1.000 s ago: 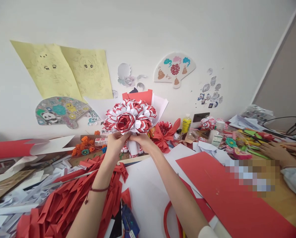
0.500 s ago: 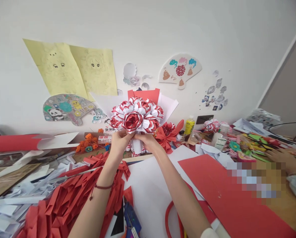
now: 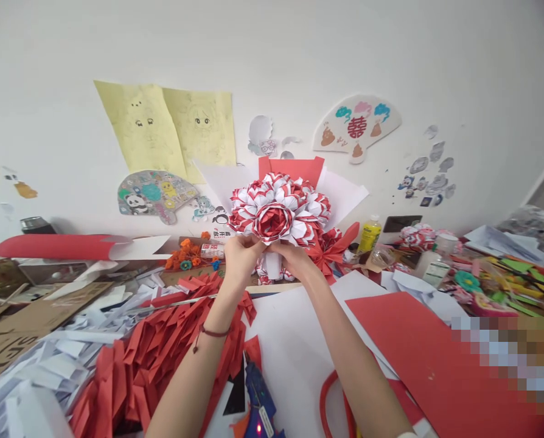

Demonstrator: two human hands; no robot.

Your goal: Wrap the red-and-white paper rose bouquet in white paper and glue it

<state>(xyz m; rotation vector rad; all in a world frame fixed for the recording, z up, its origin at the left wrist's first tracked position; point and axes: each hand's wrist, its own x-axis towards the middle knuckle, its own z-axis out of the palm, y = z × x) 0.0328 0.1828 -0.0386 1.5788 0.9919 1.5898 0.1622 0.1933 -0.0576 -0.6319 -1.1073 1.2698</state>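
A red-and-white folded paper flower bouquet (image 3: 278, 210) stands upright at the back of the table, wrapped in white and red paper (image 3: 340, 191). My left hand (image 3: 241, 258) and my right hand (image 3: 294, 258) meet at its lower front edge. Both pinch the petals just under the red centre flower, fingers closed. A red string bracelet circles my left wrist.
A heap of folded red paper strips (image 3: 162, 347) lies left, white scraps (image 3: 62, 359) beyond. Red card sheet (image 3: 418, 353) lies right, a blue glue gun (image 3: 260, 401) near me. A yellow bottle (image 3: 369, 234), red paper flower (image 3: 333, 246) and craft clutter (image 3: 482, 274) fill the back right.
The view has swung left, so the bouquet and hands sit further right in frame. Another person's hand at the right edge is out of sight. My hands stay at the bouquet's lower edge.
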